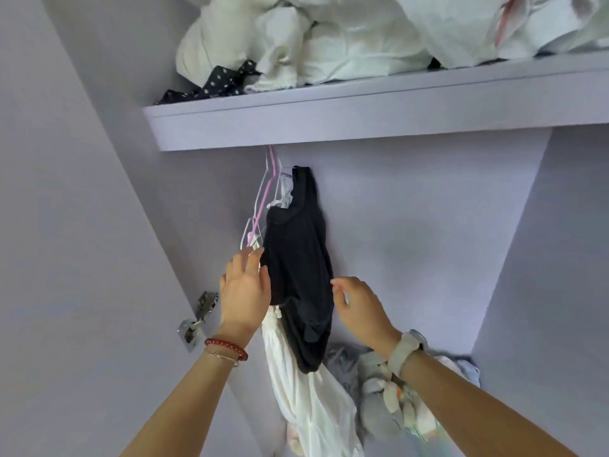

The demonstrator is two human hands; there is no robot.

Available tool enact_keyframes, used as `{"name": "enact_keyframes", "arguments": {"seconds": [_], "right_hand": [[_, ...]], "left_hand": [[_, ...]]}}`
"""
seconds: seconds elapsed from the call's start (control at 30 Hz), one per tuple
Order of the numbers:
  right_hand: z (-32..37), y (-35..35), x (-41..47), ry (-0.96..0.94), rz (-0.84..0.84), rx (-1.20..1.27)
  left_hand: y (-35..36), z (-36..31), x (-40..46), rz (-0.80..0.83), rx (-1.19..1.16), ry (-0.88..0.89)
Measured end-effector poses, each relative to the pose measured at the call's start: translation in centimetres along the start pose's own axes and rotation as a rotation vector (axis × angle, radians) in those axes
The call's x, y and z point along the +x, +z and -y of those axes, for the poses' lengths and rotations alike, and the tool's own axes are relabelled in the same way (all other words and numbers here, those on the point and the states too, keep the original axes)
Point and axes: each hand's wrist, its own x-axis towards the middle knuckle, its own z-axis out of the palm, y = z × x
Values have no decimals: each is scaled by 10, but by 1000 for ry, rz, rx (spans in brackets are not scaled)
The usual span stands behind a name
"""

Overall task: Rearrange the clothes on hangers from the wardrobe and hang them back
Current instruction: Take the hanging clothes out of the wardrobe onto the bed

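two hanging garments [298, 258], two hands [245, 288]

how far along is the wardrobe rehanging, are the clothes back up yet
Done: the black top and a white garment hang on hangers under the shelf. In hand: the left hand touches the black top's left edge, and the right hand is at its right edge; neither plainly grips. Left: loose clothes heaped at the wardrobe bottom, if they belong on hangers.
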Motion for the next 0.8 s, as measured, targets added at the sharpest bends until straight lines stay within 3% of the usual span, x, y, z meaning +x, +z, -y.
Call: {"name": "enact_keyframes", "arguments": {"seconds": [0.17, 0.37, 0.6, 0.8], "right_hand": [[53, 31, 76, 33, 36, 184], [76, 63, 129, 96, 79, 58], [71, 61, 137, 74, -7, 131], [81, 82, 146, 169, 64, 27]], "left_hand": [[4, 29, 47, -9, 2, -100], [22, 51, 61, -49, -172, -11], [25, 63, 63, -62, -368, -58], [28, 66, 61, -57, -475, -81]]}}
